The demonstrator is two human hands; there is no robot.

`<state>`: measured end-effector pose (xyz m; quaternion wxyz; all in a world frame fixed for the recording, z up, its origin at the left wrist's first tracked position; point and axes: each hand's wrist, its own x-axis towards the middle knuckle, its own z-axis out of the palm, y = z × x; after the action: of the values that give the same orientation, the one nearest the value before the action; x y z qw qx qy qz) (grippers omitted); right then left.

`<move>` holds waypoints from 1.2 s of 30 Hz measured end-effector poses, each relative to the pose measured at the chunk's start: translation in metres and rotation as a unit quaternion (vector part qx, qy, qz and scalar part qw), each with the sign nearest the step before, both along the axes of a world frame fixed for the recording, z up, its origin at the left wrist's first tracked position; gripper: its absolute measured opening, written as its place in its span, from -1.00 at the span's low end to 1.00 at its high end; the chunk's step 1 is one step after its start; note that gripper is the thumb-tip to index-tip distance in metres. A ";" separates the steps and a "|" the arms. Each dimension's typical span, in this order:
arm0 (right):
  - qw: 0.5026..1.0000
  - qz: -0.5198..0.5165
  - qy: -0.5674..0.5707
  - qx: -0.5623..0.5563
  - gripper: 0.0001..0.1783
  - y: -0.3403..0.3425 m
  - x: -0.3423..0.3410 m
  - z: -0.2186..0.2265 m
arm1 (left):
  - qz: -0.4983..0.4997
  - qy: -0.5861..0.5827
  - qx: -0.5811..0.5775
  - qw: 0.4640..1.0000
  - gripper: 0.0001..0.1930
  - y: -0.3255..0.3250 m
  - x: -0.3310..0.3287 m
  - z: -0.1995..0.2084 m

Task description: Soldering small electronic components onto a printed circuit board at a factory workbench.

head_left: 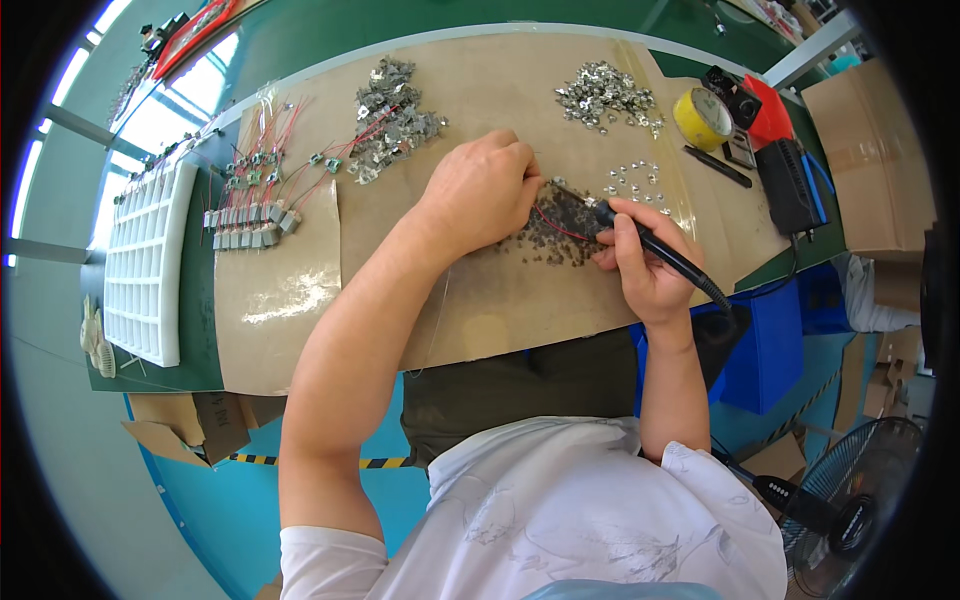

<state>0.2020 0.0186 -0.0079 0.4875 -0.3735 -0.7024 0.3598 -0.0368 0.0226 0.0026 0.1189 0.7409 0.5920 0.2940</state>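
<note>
My right hand (650,250) grips a black corded pen-shaped tool (660,252), its thin tip pointing up and left toward my left fingers. My left hand (482,188) is closed in a pinch at that tip; what it holds is mostly hidden. A thin red wire (562,230) curves out between the two hands. Beneath them spreads a pile of small dark pieces (550,248), too small to tell apart. A few loose shiny metal pieces (635,180) lie just beyond my right hand.
Brown board (480,310) covers the green table. Heaps of grey metal parts (390,115) and silver parts (605,95) lie at the back. Small motors with red wires (250,228) and a white compartment tray (150,265) are left. Yellow tape (703,118) and a black box (786,187) are right.
</note>
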 end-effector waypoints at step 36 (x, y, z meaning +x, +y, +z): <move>0.945 -0.007 -0.143 0.293 -0.54 0.028 0.023 0.013 | -0.005 -0.002 0.003 1.000 -0.88 0.003 0.002 0.003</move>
<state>0.2252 0.0463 0.0054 0.4724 -0.2664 -0.8365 0.0779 -0.0343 0.0252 0.0057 0.1190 0.7440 0.5869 0.2965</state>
